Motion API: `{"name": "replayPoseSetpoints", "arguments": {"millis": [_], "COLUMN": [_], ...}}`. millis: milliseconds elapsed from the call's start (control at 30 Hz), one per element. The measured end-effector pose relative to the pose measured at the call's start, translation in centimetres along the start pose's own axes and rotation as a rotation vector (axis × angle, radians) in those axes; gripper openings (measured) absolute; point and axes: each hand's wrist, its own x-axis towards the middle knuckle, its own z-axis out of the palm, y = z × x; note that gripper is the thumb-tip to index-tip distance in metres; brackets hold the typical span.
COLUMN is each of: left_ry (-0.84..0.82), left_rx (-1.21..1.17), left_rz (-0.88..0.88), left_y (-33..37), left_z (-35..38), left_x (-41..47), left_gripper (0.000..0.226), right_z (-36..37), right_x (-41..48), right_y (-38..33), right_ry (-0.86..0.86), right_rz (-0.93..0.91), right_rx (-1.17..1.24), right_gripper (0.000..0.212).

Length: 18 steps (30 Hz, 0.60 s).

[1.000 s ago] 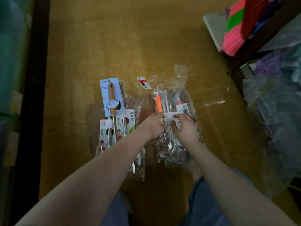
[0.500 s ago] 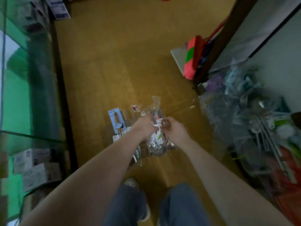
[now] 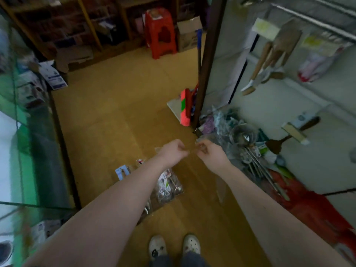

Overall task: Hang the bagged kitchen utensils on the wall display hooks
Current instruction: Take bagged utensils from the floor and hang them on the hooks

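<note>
Both hands are raised in the middle of the frame, close together but not touching. The left hand point(image 3: 173, 151) and the right hand point(image 3: 211, 153) each have the fingers curled in toward the thumb, like a pinch. This part is blurred, so I cannot tell if either grip is grasping something or is only clenched.

The bagged kitchen utensils point(image 3: 167, 187) lie on the yellow-brown floor point(image 3: 115, 116), below the left hand and partly hidden under the left forearm. Just to their left lies a blue card pack point(image 3: 121, 171), also partly covered by the forearm.

On the right side is the grey wall point(image 3: 269, 105). A metal rail point(image 3: 317, 22) crosses its upper right corner, and wooden utensils point(image 3: 273, 53) hang below it. At the foot of the wall, right of the right hand, lies a heap of bagged metal ware point(image 3: 242, 135). A pink and green broom point(image 3: 185, 106) leans by the dark post above the hands. A red stool point(image 3: 160, 33) stands at the top centre. Two white shoes point(image 3: 157, 246) show at the bottom edge.
</note>
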Motion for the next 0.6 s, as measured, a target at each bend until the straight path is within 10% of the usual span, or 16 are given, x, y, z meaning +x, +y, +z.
{"name": "replayPoseSetpoints", "arguments": {"millis": [600], "left_ry": [-0.169], "left_rx": [0.155], "left_rz": [0.482], "left_y": [11.4], "left_z": [3.0], "left_x": [-5.7], "left_gripper": [0.028], "right_z": [-7.6], "right_x": [-12.6], "right_y": [-1.6], "right_ry": [0.511], "right_rz": [0.213], "right_rx": [0.118], "right_gripper": [0.027]}}
